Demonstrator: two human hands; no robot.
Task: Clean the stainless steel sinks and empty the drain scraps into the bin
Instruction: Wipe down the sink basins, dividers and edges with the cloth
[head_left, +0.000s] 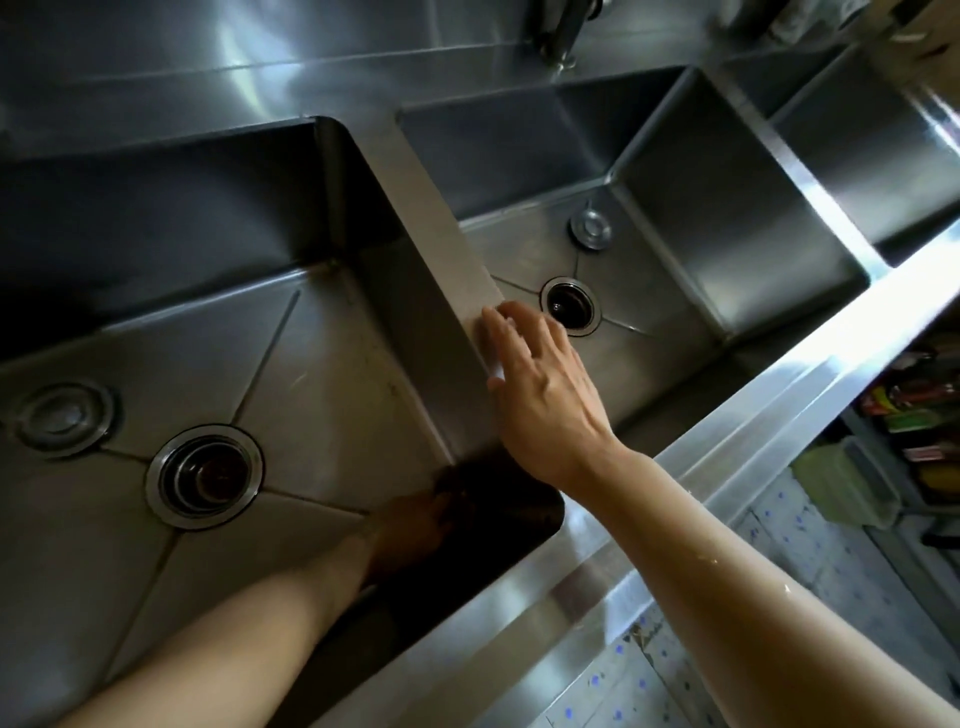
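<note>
Steel sinks (291, 332), right hand (545, 395) on divider (431, 218)

— Where are the hands?
— The right hand (545, 384) reaches forward on a bare, wet forearm, palm down, fingers (511, 325) loosely spread and flat, gripping nothing.
— And the left?
— The left hand (415, 525) sits lower, deep in shadow; its fingers seem to point forward, but whether they are curled is unclear.

We log: left basin (311, 332) floor open bar drain (203, 475), plug (62, 418); middle basin (649, 291) open bar its drain (571, 305), stopper (590, 228); divider (431, 260) btwn.
</note>
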